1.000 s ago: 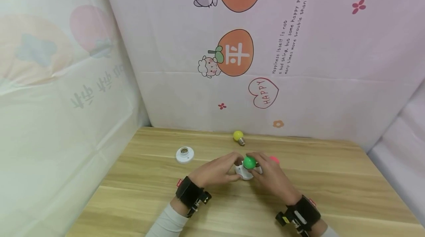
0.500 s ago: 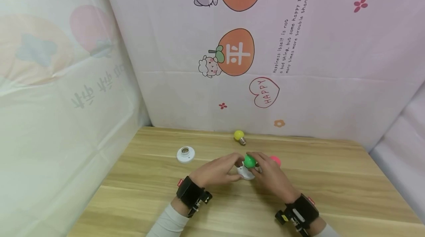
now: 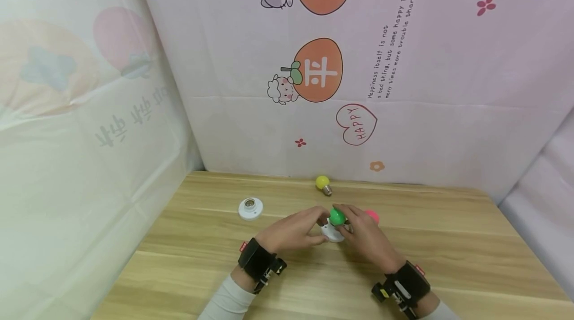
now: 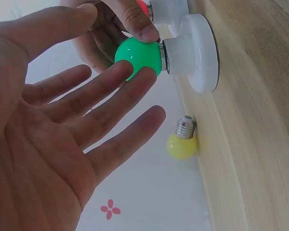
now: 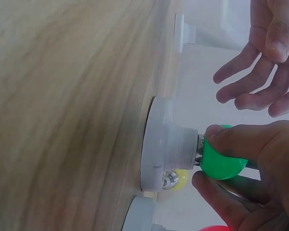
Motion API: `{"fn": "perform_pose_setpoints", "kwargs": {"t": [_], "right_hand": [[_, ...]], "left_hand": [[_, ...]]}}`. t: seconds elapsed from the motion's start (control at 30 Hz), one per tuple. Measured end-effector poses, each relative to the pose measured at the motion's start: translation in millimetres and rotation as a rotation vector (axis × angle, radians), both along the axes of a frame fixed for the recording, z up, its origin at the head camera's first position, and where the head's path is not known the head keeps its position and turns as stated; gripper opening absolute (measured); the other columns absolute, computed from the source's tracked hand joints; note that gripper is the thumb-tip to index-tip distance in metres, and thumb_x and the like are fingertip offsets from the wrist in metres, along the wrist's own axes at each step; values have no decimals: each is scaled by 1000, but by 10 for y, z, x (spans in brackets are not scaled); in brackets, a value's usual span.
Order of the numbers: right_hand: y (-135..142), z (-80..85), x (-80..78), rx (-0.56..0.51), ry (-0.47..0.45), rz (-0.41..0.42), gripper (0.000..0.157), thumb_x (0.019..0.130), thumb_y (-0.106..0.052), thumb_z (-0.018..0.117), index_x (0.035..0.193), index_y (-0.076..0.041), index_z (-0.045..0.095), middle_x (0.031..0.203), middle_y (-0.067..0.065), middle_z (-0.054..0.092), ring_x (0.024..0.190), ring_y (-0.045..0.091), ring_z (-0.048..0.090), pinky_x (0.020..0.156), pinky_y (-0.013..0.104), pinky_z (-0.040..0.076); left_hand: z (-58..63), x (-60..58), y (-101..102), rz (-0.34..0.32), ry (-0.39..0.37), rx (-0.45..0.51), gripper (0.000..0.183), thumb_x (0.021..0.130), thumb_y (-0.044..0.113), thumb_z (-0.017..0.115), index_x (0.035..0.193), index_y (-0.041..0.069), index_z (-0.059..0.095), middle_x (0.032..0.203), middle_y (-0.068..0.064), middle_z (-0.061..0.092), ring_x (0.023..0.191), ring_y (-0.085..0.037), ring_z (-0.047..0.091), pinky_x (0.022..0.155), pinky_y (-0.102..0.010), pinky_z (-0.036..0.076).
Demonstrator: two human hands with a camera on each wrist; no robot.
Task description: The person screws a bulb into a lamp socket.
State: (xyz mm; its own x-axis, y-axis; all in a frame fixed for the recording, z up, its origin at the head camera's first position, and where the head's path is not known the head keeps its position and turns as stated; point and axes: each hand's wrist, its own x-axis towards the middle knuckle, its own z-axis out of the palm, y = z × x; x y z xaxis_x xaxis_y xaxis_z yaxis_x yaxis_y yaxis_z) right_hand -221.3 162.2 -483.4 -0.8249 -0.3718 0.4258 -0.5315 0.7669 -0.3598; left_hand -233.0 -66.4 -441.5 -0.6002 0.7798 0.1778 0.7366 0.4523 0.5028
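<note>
My right hand point(image 3: 369, 240) pinches a green light bulb point(image 3: 337, 217) between thumb and fingers. The bulb stands upright in the mouth of a round white lamp socket point(image 3: 333, 234) on the table. A strip of its metal screw base shows above the socket's collar in the right wrist view, beside the green bulb point(image 5: 224, 166). My left hand point(image 3: 291, 230) is at the socket's left with its fingers spread and relaxed. In the right wrist view the left hand point(image 5: 274, 62) holds nothing and appears apart from the bulb.
A yellow bulb point(image 3: 322, 183) lies on its side near the wall. At the left stands a white socket point(image 3: 250, 209) with no bulb in it. Behind my right hand a pink-red bulb point(image 3: 372, 217) sits on another socket point(image 5: 139, 214). Printed cloth point(image 3: 242, 125) hangs behind the table.
Very little differs. The head view has shifted slightly, and my right fingers have moved a little on the green bulb. My left hand keeps its place.
</note>
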Motion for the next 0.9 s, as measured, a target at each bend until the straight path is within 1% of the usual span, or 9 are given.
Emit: {"fn": "perform_pose_setpoints", "kwargs": {"t": [0.13, 0.2, 0.33, 0.53, 0.73, 0.9], "right_hand": [[16, 5, 6, 16, 4, 1, 65, 79, -17, 78, 137, -8, 51, 134, 15, 52, 119, 27, 51, 90, 42, 51], [25, 9, 12, 19, 24, 14, 67, 78, -16, 78, 138, -7, 50, 137, 17, 49, 122, 29, 47, 92, 44, 50], [48, 27, 24, 15, 59, 35, 67, 76, -14, 79, 137, -6, 50, 140, 17, 46, 126, 29, 42, 95, 46, 48], [57, 87, 39, -10, 81, 51, 60, 80, -17, 77, 134, -10, 53, 139, 13, 47, 127, 26, 41, 95, 46, 47], [27, 157, 35, -37, 102, 78, 53, 84, -23, 73, 133, -11, 54, 140, 9, 46, 127, 26, 42, 96, 46, 47], [14, 204, 19, -48, 94, 55, 50, 85, -23, 72, 131, -12, 56, 139, 7, 48, 126, 24, 43, 96, 45, 46]], "left_hand": [[-12, -16, 9, -10, 11, -1, 49, 91, 31, 65, 131, 11, 46, 121, 0, 59, 110, -7, 54, 90, -19, 46], [-18, -25, 10, -15, 33, -8, 47, 91, 30, 65, 130, 11, 47, 121, 0, 57, 112, -9, 53, 92, -20, 46], [-26, -38, 7, -13, 89, -33, 43, 92, 32, 64, 128, 12, 49, 124, 4, 53, 117, -8, 47, 96, -21, 43], [-57, -61, -10, -5, 131, -39, 38, 94, 35, 61, 126, 17, 52, 124, 12, 49, 117, -2, 42, 96, -18, 42], [-83, -93, -59, 25, 190, -46, 37, 93, 35, 62, 125, 16, 54, 122, 10, 52, 114, -2, 45, 95, -18, 43], [-105, -127, -95, 56, 211, -39, 36, 93, 32, 63, 123, 15, 55, 121, 8, 53, 114, -4, 47, 95, -21, 44]]}}
